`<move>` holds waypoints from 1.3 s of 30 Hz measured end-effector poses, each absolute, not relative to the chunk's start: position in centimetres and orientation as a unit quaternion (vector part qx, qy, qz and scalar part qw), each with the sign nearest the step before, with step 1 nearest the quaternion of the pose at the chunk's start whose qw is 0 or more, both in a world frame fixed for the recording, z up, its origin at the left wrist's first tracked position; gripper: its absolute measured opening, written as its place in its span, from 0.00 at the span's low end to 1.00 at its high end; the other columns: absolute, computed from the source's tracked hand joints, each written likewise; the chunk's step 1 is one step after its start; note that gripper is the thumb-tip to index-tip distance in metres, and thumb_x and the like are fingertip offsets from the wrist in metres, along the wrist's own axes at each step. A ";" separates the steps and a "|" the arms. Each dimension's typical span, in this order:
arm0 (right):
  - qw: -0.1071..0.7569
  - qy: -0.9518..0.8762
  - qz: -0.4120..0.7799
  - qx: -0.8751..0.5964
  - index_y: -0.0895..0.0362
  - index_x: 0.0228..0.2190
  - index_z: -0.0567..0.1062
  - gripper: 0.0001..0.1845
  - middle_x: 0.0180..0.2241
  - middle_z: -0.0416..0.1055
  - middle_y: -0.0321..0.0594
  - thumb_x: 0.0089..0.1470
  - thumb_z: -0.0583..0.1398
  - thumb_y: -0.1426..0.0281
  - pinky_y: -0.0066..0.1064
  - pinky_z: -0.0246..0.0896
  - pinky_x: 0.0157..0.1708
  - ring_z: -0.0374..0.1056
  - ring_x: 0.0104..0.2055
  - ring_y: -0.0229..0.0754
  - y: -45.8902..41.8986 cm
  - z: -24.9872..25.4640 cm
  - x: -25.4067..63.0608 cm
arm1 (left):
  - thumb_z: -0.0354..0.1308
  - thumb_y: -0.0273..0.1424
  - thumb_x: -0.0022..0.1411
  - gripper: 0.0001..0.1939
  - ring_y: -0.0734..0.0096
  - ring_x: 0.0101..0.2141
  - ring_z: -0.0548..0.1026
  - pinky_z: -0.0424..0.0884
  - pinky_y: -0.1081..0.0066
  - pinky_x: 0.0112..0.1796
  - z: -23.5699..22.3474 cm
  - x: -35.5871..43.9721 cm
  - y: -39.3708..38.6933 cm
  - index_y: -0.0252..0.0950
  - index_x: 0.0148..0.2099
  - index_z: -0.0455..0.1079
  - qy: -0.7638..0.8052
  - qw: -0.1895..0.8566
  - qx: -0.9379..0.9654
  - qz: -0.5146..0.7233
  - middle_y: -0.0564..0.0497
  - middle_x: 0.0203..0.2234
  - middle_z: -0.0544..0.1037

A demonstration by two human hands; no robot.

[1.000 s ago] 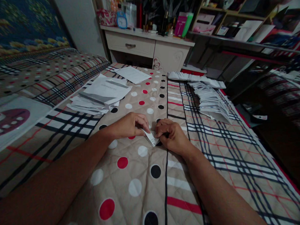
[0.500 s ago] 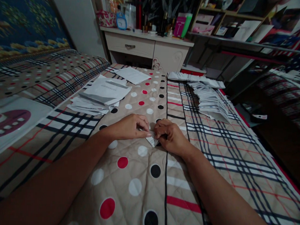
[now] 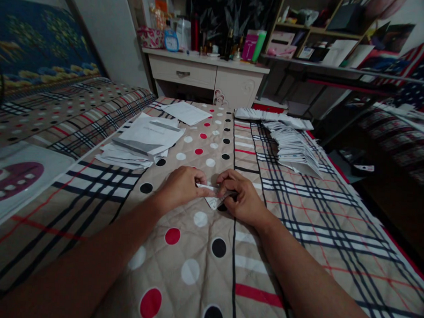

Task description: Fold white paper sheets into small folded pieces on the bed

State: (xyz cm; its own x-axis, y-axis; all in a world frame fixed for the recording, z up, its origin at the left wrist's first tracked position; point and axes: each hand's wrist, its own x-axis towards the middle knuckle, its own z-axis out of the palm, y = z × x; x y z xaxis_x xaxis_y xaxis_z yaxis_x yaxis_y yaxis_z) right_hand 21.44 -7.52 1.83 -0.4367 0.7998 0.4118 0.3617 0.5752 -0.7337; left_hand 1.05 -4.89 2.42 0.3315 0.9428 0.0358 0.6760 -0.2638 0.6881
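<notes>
A small folded piece of white paper [image 3: 213, 202] with faint print lies between my hands, just above the dotted bedcover [image 3: 179, 265]. My left hand [image 3: 182, 188] is closed on its left side, thumb and fingers pinching it. My right hand [image 3: 241, 196] grips the other side with curled fingers, covering part of the paper. A pointed fold shows below the fingertips. Beyond my left hand is a pile of loose paper sheets [image 3: 146, 135]. Farther off on the right, a row of folded paper pieces [image 3: 296, 148] stands packed together.
One more sheet [image 3: 186, 113] lies near the far bed edge, and a long folded-paper strip [image 3: 270, 116] runs behind the row. A white bag with a purple print [image 3: 57, 154] is at left. Beyond the bed stands a cabinet [image 3: 184, 72] with bottles and a blue clock [image 3: 171, 41].
The paper now shows wider between my hands, with a flap lifted at the right fingers. My left hand has shifted slightly left. The view has tilted up a little.
</notes>
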 end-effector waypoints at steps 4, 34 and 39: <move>0.436 -0.699 0.398 -0.403 0.55 0.38 0.74 0.19 0.41 0.72 0.40 0.41 0.57 0.79 0.32 0.63 0.37 0.69 0.40 0.43 -7.6 2.3 21.5 | 0.69 0.39 0.45 0.15 0.77 0.20 0.63 0.55 0.75 0.22 2.3 1.3 -4.8 0.34 0.24 0.70 0.534 0.334 0.689 0.359 0.56 0.18 0.70; 0.544 -0.630 0.381 -0.403 0.53 0.29 0.83 0.04 0.33 0.79 0.40 0.47 0.68 0.73 0.33 0.68 0.38 0.74 0.36 0.42 -7.3 1.8 21.0 | 0.68 0.40 0.49 0.15 0.75 0.22 0.72 0.66 0.75 0.24 2.3 1.4 -4.2 0.32 0.33 0.77 0.476 0.468 0.534 0.519 0.51 0.21 0.77; 0.542 -0.643 0.356 -0.407 0.51 0.31 0.84 0.08 0.36 0.78 0.41 0.48 0.67 0.75 0.34 0.69 0.39 0.74 0.38 0.41 -7.4 1.8 20.7 | 0.72 0.38 0.46 0.20 0.77 0.23 0.73 0.69 0.76 0.27 2.2 1.6 -4.3 0.32 0.39 0.76 0.445 0.530 0.496 0.525 0.52 0.25 0.78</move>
State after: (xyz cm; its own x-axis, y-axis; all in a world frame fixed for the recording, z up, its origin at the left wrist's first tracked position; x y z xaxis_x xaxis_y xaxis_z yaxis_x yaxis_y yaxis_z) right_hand 20.69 -7.41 1.81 -0.0810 0.9097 0.4072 0.1372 0.4149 -0.8995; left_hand 1.58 -4.31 2.25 0.0541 0.9973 0.0499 -0.1146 -0.0434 0.9925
